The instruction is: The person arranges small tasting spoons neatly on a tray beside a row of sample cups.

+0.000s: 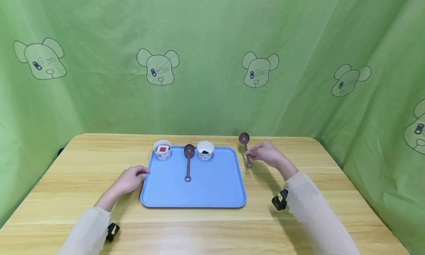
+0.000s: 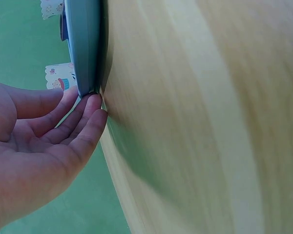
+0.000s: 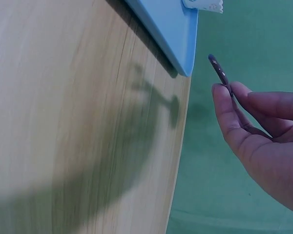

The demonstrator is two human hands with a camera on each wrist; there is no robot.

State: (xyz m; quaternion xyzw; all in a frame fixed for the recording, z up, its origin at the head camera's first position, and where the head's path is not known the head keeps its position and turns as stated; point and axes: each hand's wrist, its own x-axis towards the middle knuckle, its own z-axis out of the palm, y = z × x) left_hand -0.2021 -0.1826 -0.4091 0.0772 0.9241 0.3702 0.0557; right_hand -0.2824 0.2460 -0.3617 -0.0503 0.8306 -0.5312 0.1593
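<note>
My right hand (image 1: 267, 153) pinches the handle of a brown long-handled scoop (image 1: 244, 138) between thumb and fingers. That scoop is off the tray's right side, its round bowl pointing away; in the right wrist view its handle end (image 3: 218, 69) sticks out above the table. My left hand (image 1: 130, 178) touches the left rim of a blue tray (image 1: 212, 199), its fingertips (image 2: 94, 103) at the edge and its fingers relaxed. Another brown scoop (image 1: 188, 166) lies on the tray, between a white paper cup (image 1: 162, 155) with a red-and-white item and a second paper cup (image 1: 205, 155) with something black inside.
The tray lies on a light wooden table (image 1: 186, 234). Behind and to the right hangs a green curtain (image 1: 206, 107) printed with bear faces. A black wrist device (image 1: 280, 199) is at the right sleeve, another (image 1: 113, 231) at the left.
</note>
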